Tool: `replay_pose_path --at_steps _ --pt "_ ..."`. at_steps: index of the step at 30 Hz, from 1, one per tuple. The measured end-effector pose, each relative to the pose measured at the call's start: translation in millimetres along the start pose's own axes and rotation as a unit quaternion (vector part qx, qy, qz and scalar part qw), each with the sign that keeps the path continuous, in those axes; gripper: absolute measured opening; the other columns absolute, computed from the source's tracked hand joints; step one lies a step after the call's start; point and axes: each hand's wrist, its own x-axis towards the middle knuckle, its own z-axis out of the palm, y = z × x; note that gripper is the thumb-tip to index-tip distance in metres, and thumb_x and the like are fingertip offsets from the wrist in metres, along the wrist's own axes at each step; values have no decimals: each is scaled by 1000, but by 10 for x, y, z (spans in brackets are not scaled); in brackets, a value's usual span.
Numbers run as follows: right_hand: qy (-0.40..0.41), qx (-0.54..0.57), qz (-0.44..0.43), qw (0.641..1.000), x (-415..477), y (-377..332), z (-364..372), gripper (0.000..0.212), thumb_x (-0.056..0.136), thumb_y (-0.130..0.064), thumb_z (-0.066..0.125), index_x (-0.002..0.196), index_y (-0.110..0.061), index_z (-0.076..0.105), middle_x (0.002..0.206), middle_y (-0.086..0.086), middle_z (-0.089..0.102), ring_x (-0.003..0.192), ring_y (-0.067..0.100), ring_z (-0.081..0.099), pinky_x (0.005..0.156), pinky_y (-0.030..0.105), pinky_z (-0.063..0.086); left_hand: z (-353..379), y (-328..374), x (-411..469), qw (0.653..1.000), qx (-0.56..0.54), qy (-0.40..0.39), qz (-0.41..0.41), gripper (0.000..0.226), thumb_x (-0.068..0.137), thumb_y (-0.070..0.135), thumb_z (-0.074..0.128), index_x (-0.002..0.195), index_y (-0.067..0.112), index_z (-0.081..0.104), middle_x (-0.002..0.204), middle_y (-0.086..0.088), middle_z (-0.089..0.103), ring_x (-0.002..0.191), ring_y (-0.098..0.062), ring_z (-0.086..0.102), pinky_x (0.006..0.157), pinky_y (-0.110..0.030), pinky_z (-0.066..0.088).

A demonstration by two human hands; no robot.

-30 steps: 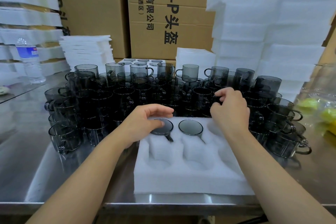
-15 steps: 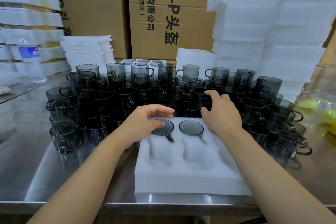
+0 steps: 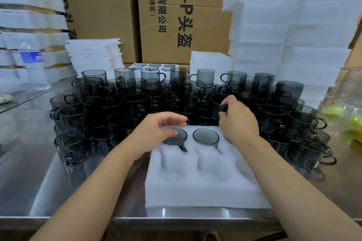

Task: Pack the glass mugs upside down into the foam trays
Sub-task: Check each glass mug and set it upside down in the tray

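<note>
Carton [image 3: 205, 6], apparently "4.0-P头盔", behind mugs [image 3: 137, 103]

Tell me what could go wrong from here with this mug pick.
1. The right hand pinches a dark mug by its rim amid the stacked mugs; lifting may clink neighbours or topple the upper layer.
2. The left hand cups an inverted mug in the foam tray, which lies close to the edge of the steel table; pressing could slide it off.
</note>
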Motion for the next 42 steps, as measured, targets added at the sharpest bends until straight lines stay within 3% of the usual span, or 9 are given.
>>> replay_pose_path --at_steps 4,11,15,20,25,29,33,36,42 --pt "43 73 -74 994 -55 -34 -36 10 90 -15 55 98 -19 52 82 -7 53 74 17 48 53 26 29 8 10 -2 1000 6 1 5 42 84 -9 62 97 30 70 95 16 73 90 7 65 72 -4 45" --pt "18 126 -264 956 -217 -183 -93 12 85 -16 63 96 -19 58 75 -20 44 75 3 39 67 27 39 7 -4 8 1000 -16 6 -2 41 82 1 70 109 31 59 97 12 74 92 -3 68 77 -15 50" --pt "14 125 -276 953 -253 -191 -113 12 84 -16 64 95 -20 60 76 -21 45 75 2 39 69 26 41 20 -4 15 1000 -13 12 2 70 76 16 78 127 40 38 98 12 73 98 -2 66 94 -26 45" --pt "11 134 -288 948 -277 -201 -110 13 82 -14 66 93 -20 62 74 -23 44 71 2 39 68 26 44 30 21 0 999 -39 1 7 84 62 41 74 138 29 40 97 8 73 101 -4 65 96 -27 45" --pt "14 131 -318 939 -297 -213 -109 13 77 -10 69 88 -17 65 77 -9 57 68 9 46 61 36 50 63 43 -2 998 -63 9 2 63 66 47 63 126 34 47 94 8 73 89 7 64 71 -2 43" --pt "12 127 -324 937 -298 -215 -103 12 77 -11 70 86 -18 66 76 -4 59 69 14 52 58 40 50 71 24 5 997 -81 2 10 35 80 36 61 113 40 53 95 14 73 90 8 65 70 -2 43" --pt "11 132 -321 938 -298 -215 -94 11 77 -14 69 86 -19 66 75 -6 58 67 11 50 57 40 50 61 7 6 996 -90 1 12 31 83 32 63 113 38 57 103 -7 72 91 3 65 74 -5 46" --pt "-3 158 -296 942 -298 -197 -92 31 75 -27 68 103 -32 55 72 -12 53 64 6 47 56 24 46 53 19 -7 995 -99 -11 15 48 72 42 65 118 34 56 113 -18 65 100 -9 65 82 -12 49" --pt "-40 170 -268 948 -279 -175 -73 63 71 -39 70 127 -36 42 86 -20 47 75 -5 48 61 14 36 48 -26 10 995 -98 -13 13 55 74 28 68 126 30 50 104 1 73 103 -10 67 86 -20 52"
